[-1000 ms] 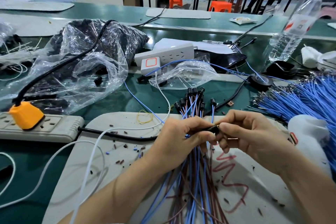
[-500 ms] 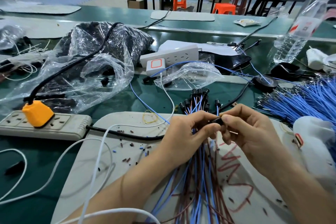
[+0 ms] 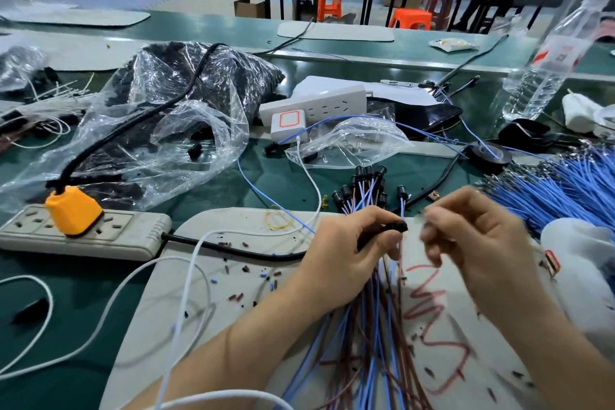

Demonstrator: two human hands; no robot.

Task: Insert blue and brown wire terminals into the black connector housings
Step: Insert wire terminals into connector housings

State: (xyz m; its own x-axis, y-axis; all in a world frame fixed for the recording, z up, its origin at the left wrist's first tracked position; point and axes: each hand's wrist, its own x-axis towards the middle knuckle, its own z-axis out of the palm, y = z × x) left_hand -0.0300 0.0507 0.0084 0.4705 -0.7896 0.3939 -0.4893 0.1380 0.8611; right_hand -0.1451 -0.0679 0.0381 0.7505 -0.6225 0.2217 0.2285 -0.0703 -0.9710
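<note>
"Green counter (image 3: 206,206) in a busy workshop, with a pale grey mat (image 3: 233,296) laid at 6 o'clock. Where is the worker's piece?"

"Over the middle of the mat. The left hand (image 3: 346,250) pinches a black connector housing (image 3: 396,227) between thumb and forefinger, one end poking out toward 3 o'clock, where the right hand (image 3: 472,243) is."

"And the right hand?"

"Its fingers are curled, just beside the housing but apart from it. It is blurred, so whether it pinches a terminal cannot be told."

"How will the parts handle?"

"The housing looks like small, hard, smooth plastic. It should be light and easy to lose from a loose pinch, so holding it by its sides with the mouth uncovered seems right. The blue and brown wires (image 3: 376,326) running from under the left hand toward 6 o'clock are thin and limp. Pushed from far back, a wire would likely buckle, so it probably wants gripping close behind the tip."

"Anything finished?"

"A cluster of fitted housings (image 3: 366,183) lies at 12 o'clock of the hands, each a stubby black piece on thin leads. Loose blue wires (image 3: 565,183) fan out at 3 o'clock. A crinkled clear bag (image 3: 186,103) of dark parts slumps at 10 o'clock, above a beige power strip (image 3: 83,233) with an orange plug (image 3: 73,210)."
</note>
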